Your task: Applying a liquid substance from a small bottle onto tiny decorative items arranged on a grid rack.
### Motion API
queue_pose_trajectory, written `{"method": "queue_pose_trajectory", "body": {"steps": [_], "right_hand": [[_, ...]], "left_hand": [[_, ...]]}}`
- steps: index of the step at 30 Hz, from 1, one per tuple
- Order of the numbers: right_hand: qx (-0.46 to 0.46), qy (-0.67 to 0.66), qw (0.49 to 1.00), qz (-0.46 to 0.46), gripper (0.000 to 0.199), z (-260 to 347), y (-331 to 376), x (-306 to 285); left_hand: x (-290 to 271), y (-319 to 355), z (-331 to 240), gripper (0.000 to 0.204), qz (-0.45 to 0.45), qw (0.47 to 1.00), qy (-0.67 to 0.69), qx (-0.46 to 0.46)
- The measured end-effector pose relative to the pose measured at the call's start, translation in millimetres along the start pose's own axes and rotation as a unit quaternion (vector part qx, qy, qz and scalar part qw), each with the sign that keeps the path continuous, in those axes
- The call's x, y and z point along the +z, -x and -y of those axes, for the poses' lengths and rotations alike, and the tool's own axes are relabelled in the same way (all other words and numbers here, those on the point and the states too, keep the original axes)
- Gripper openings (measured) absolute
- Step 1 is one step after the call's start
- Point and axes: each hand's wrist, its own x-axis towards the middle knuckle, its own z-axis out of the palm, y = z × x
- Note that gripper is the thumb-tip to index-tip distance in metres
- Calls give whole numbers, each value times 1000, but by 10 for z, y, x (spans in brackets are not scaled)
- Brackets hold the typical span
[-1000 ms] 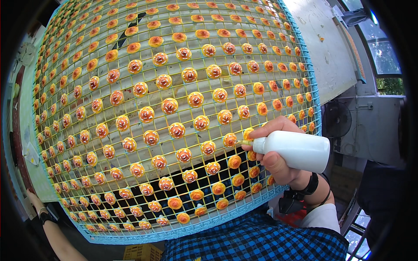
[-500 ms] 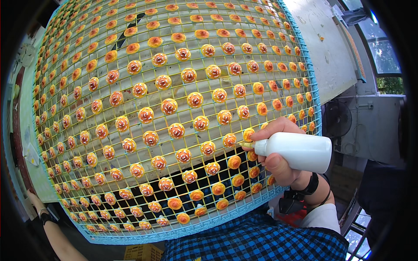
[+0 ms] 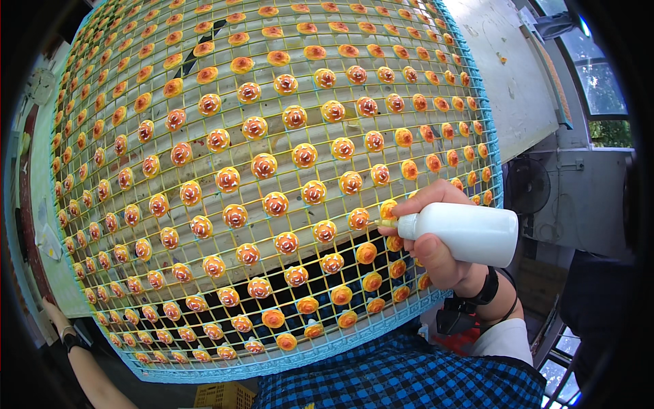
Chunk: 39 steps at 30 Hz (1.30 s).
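Observation:
My right hand is wrapped round a white squeeze bottle with a narrow yellowish nozzle. The bottle lies nearly level, and its tip points left, right beside an orange-yellow rose-shaped piece with white marks. This piece sits among rows of similar ones on a yellow wire grid framed by a light blue border. Many roses carry white strokes; others, such as the rose below the nozzle, are plain orange. At the far left, my left hand is by the table edge, its fingers too small and dim to make out.
A pale table surface extends beyond the grid at the upper right. A black fan stands to the right. Below the frame is a yellow plastic crate, near my blue and black checked apron.
The bottle and my right hand have shifted very slightly left, with the nozzle tip remaining by the same rose. My left hand looks unmoved.

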Motion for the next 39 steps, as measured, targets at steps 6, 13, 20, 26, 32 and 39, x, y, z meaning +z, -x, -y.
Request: {"method": "queue_pose_trajectory", "body": {"steps": [6,13,20,26,32,39], "right_hand": [[-4,22,1000,8,23,69,-13,-21],[-31,61,998,16,20,118,-15,-50],[-35,80,996,27,19,56,-52,-11],[-47,35,998,11,19,-2,-19,-10],[-3,27,1000,-3,20,39,-5,-7],[-8,29,1000,-2,17,37,-10,3]], "left_hand": [[-7,-40,44,46,-2,1000,-9,8],[37,-228,162,46,1,1000,-12,19],[-43,-169,197,46,-1,1000,-13,20],[-7,-104,128,45,-3,1000,-6,17],[0,-60,98,44,-7,1000,-4,14],[6,-10,49,43,-11,1000,0,12]]}}
